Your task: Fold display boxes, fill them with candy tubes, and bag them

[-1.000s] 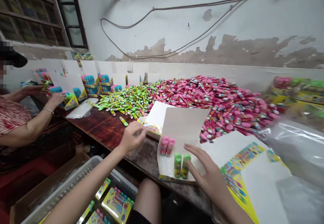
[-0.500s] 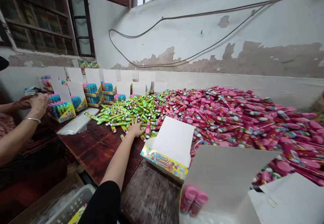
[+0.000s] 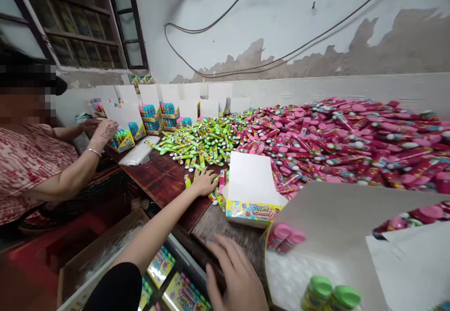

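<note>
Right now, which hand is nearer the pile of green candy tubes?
Left hand is nearer, just in front of the pile of green candy tubes. Right hand is farther away, over the near edge of the wooden table.

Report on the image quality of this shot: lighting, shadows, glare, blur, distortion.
Head view: diffuse indoor light, no hard shadows or strong glare. Head view: wide-angle distortion bows the wall and the wooden table. Head view: the right hand and the green-capped tubes along the bottom edge look soft.
</note>
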A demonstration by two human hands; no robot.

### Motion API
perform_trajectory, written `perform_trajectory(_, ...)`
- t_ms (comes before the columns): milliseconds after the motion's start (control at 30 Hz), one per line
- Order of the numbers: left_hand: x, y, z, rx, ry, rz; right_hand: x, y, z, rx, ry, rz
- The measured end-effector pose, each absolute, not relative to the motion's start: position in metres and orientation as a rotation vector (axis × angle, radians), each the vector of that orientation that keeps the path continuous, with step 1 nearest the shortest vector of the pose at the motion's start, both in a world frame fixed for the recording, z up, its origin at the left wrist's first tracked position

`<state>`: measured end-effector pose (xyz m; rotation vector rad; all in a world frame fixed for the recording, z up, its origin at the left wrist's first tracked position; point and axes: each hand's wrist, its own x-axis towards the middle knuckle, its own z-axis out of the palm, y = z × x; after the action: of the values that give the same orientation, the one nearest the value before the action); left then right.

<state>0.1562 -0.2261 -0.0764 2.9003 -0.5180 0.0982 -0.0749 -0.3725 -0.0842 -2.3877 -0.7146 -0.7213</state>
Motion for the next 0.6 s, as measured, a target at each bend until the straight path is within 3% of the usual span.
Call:
perform_trajectory(167, 0.122, -0.234, -0.077, 2.816, -0.514, 0.154, -0.033, -0.340, -0.082, -2.638, -0.506, -0.402)
perform_trajectory(333, 0.105, -0.226, -0.066, 2.757, -0.470, 0.256, -0.006, -0.326, -0.070, -2.851, -0.299, -0.306)
perform_trajectory(467, 0.092, -0.201, -0.055, 2.801, -0.130, 0.473, -0.007, -0.323, -0.061, -2.884, -0.192, -0.295)
perform_trajectory(600, 0.084, -0.176, -0.055, 2.888, 0.134, 0.351, -0.010, -0.314, -0.058, -2.875, -0.097, -0.245)
